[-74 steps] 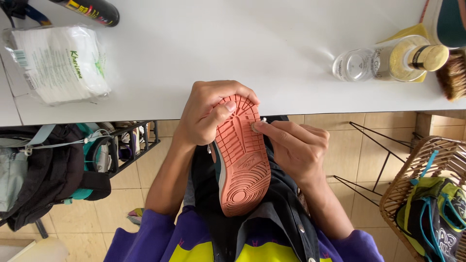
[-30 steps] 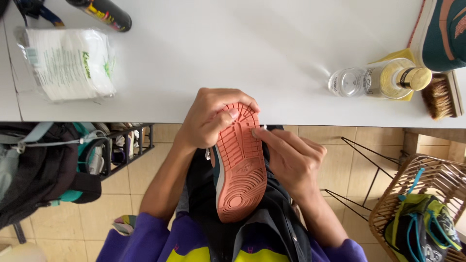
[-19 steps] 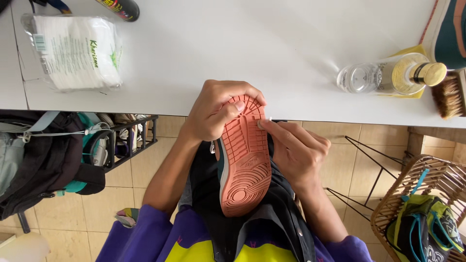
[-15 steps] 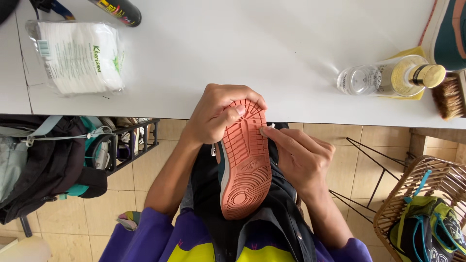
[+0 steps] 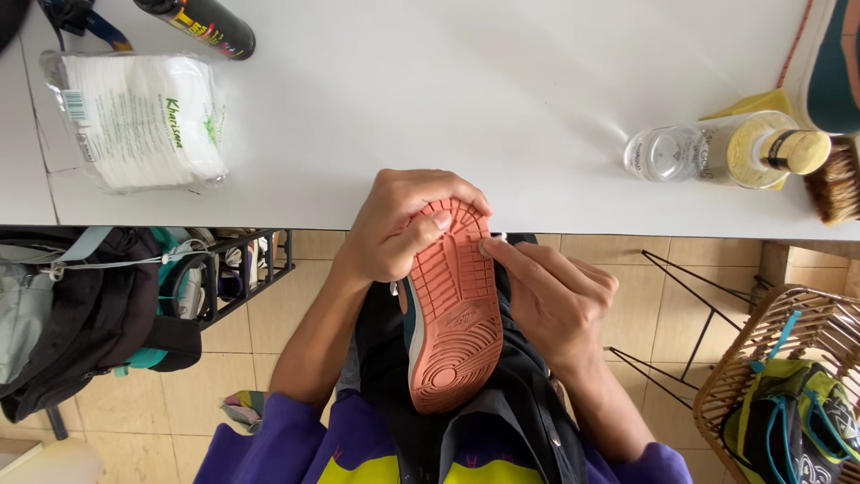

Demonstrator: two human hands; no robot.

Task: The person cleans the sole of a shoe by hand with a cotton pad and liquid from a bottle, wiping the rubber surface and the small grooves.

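1. White counter [image 5: 466,99] fills the top half of the view; its front edge runs just above both hands.
2. Black backpack [image 5: 81,314] hangs below the counter on the left, next to a black wire rack [image 5: 242,269] w/ small items inside.
3. Wicker basket [image 5: 779,376] sits bottom right on the tiled floor, holding a green-and-black bag.
4. Pack of white wipes [image 5: 139,116] lies on the counter, top left; a black spray can [image 5: 202,22] is just above it.
5. Sneaker [image 5: 452,314] rests sole-up in the person's lap, below the counter edge, toe toward the counter. Sole is salmon-pink w/ ribbed tread.
6. Left hand [image 5: 394,224] wraps the toe end; grip is clamped on the sneaker, thumb pressed flat on the sole near the tip.
7. Right hand [image 5: 555,296] is beside the sneaker's right edge, forefinger tip touching the sole rim near the toe; other fingers curled loose, not closed around anything.
8. Clear bottle [image 5: 717,152] w/ yellowish liquid lies on its side on the counter, right; a brush [image 5: 833,184] sits just beside its cap end.
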